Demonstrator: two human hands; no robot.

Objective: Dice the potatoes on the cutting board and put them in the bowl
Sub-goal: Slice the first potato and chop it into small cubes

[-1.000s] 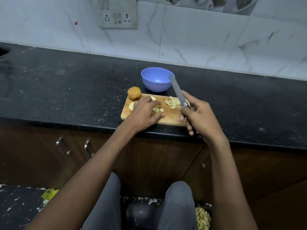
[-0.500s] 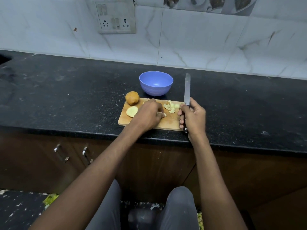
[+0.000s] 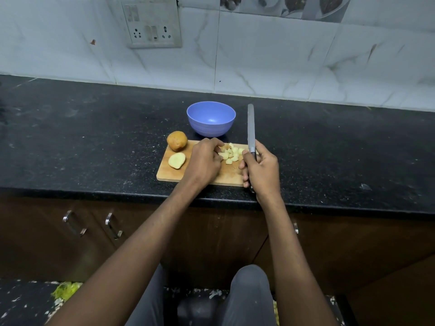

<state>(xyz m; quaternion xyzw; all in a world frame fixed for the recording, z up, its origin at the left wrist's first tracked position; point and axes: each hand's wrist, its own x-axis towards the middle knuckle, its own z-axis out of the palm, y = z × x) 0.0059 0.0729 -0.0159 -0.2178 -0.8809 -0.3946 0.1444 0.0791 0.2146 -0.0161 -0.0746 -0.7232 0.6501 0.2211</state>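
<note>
The left hand point(image 3: 204, 161) rests on the cutting board point(image 3: 169, 174), its curled fingers point(image 3: 217, 147) bunched against the pile of potato cubes point(image 3: 231, 153); whether they pinch any or only push them together I cannot tell. The right hand point(image 3: 260, 168) is wrapped round the handle of the knife point(image 3: 251, 128), whose blade points away toward the wall, beside the bowl point(image 3: 211, 118). The bowl looks empty, so I judge the scooping step has yet to start. The cubes are small, wet-looking and pale yellow, with flat cut faces, and could slip from a loose handful and scatter on the speckled black counter point(image 3: 94, 137) on the way over the board's far edge. The long, narrow, grey blade is close to the left knuckles, so a careless sweep could nick them. The thin, pale wooden board lies near the counter's front edge and might slide under a push. The whole potato point(image 3: 177, 141), round and brown-skinned, sits at the board's far left corner and could roll off; the potato half point(image 3: 177, 160) lies cut face up and should stay put. The bowl is smooth blue plastic, light enough to tip.
</note>
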